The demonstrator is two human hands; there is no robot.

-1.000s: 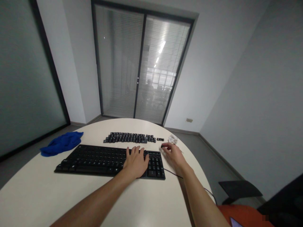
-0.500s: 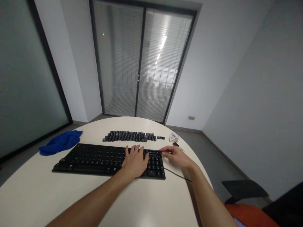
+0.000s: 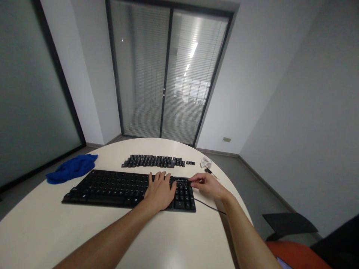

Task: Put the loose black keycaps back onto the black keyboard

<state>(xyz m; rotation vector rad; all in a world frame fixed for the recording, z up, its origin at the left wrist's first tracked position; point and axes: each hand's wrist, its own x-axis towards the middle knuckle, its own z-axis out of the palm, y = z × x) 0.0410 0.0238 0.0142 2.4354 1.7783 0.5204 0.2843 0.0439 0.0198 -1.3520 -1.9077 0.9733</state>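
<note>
A black keyboard (image 3: pixel 112 188) lies across the table in front of me. My left hand (image 3: pixel 159 190) rests palm down on its right half, fingers spread, covering some of the keys. At the keyboard's top right corner, above the number pad (image 3: pixel 183 196), is my right hand (image 3: pixel 206 184). Its thumb and forefinger are pinched together at the edge; whatever is between them is too small or hidden to make out. Beyond the keyboard, loose black keycaps (image 3: pixel 151 161) are laid out in rows, with a few small ones (image 3: pixel 190 163) at their right end.
On the round white table (image 3: pixel 168 239), a blue cloth (image 3: pixel 72 169) lies at the left. Crumpled white tissue (image 3: pixel 205 162) and a small black object (image 3: pixel 208 170) are at the right. A cable (image 3: pixel 210 206) runs under my right forearm. A chair (image 3: pixel 291 224) stands at the right.
My right hand's fingertips have shifted very slightly at the keyboard's corner. The left hand, keyboard and loose keycaps look the same.
</note>
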